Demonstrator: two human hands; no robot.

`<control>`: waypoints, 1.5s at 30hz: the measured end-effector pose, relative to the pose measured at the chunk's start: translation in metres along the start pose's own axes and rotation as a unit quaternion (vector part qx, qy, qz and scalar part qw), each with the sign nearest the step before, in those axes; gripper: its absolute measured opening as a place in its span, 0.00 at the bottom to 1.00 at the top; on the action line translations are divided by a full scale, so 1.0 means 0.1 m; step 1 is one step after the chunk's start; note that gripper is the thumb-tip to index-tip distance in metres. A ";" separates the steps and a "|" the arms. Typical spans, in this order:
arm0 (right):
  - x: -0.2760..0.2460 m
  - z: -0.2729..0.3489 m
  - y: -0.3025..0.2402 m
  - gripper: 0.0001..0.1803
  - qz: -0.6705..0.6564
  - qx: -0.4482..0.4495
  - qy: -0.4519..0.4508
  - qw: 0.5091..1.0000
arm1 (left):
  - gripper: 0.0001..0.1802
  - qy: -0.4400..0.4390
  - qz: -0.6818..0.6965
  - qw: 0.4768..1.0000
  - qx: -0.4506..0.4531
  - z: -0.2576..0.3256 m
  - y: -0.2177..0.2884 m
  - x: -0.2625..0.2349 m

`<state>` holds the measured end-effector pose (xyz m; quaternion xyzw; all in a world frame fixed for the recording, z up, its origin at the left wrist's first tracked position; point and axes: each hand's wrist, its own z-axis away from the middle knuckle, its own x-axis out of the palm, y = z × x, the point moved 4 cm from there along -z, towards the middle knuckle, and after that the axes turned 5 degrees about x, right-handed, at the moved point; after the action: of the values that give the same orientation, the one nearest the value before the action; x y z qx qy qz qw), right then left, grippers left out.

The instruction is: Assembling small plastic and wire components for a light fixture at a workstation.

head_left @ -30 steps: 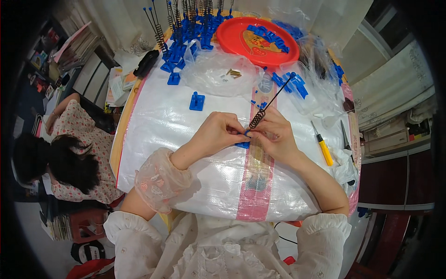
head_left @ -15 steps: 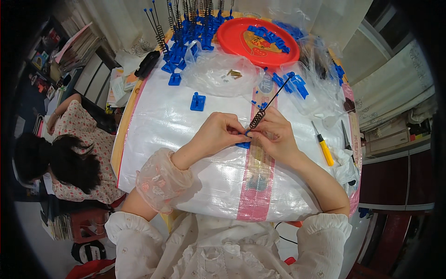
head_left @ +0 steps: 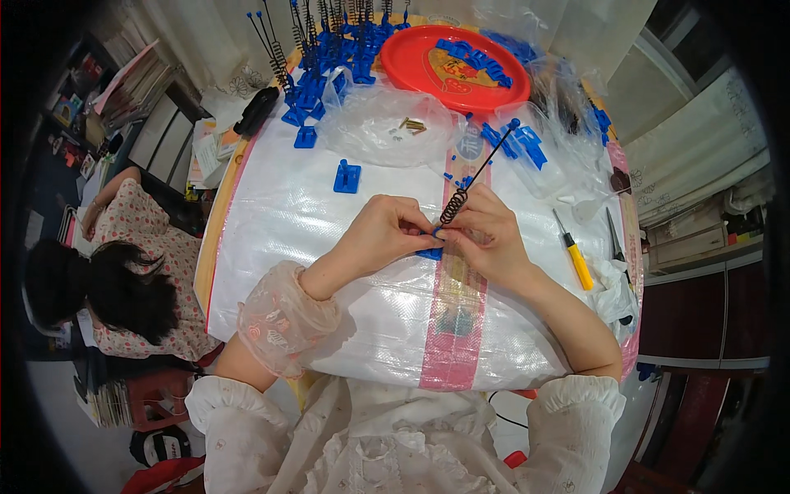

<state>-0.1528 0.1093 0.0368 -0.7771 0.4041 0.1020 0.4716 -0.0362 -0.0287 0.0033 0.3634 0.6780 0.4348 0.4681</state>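
Note:
Both hands meet at the middle of the table, fingers pinched around one small assembly. A black coil spring (head_left: 454,202) with a thin rod ending in a blue ball (head_left: 515,124) leans up and to the right from it. At the spring's lower end is a blue plastic base (head_left: 429,253), mostly covered by fingers. My left hand (head_left: 392,226) is closed on the base from the left. My right hand (head_left: 485,235) pinches near the bottom of the spring. A single blue base piece (head_left: 346,177) with a short post lies flat, left of and beyond my hands.
Many finished blue pieces with springs (head_left: 317,78) crowd the back left. A red tray (head_left: 453,82) holds blue parts; a plastic bag (head_left: 387,132) carries brass screws (head_left: 413,126). A yellow-handled screwdriver (head_left: 578,262) lies right. Another person (head_left: 140,255) sits at the left.
The view has shifted slightly, moving the table things a little. Both hands keep the same pinch on the spring and base, with hardly any visible motion.

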 end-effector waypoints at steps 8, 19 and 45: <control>0.00 0.00 0.01 0.08 0.008 0.008 -0.005 1.000 | 0.09 -0.001 -0.009 1.000 -0.010 0.00 0.01 0.00; 0.01 0.02 0.04 0.08 0.006 0.005 0.001 1.000 | 0.09 -0.005 -0.006 1.000 -0.010 0.00 0.01 0.01; 0.02 0.02 0.02 0.09 0.011 -0.008 0.004 1.000 | 0.09 -0.013 0.012 1.000 -0.005 0.00 -0.08 0.01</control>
<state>-0.1524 0.1092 0.0334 -0.7767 0.4134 0.1075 0.4629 -0.0374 -0.0306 -0.0040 0.3752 0.6652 0.4391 0.4732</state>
